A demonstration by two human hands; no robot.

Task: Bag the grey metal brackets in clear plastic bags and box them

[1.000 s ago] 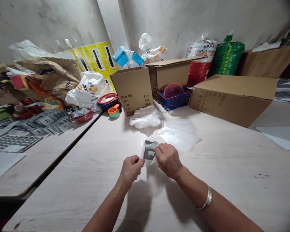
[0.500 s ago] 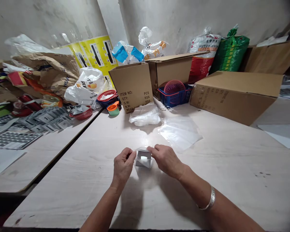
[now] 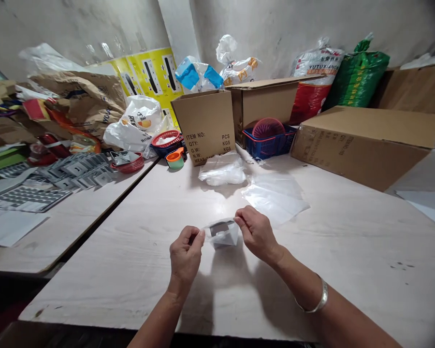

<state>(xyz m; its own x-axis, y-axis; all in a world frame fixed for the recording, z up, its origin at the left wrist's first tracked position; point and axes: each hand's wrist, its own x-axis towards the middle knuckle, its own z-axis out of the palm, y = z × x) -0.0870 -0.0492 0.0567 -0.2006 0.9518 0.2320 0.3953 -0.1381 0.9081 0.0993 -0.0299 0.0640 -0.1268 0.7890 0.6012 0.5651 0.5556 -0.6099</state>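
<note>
Between my two hands hangs a small clear plastic bag (image 3: 232, 236) with a grey, flat-sided piece (image 3: 219, 229) in it. I cannot make out what kind of piece it is. My left hand (image 3: 186, 253) is closed in a pinch on the bag's left upper corner. On the opposite corner, the fingers of my right hand (image 3: 256, 233) are pinched too, a silver bangle around that wrist. Just beyond my hands, flat clear plastic bags (image 3: 275, 198) lie on the table, next to a crumpled bundle of clear plastic (image 3: 223, 169).
Cardboard boxes (image 3: 206, 125) line the back, with a blue basket (image 3: 268, 142) before them. An orange and green cup (image 3: 175, 159) stands near a red basket (image 3: 166, 138). On the left table (image 3: 79, 212) lie many grey pieces (image 3: 76, 169), across a dark gap.
My right hand has moved slightly right and up, away from my left, drawing the bag's mouth wider and tilting it. The camera view has shifted a little.
</note>
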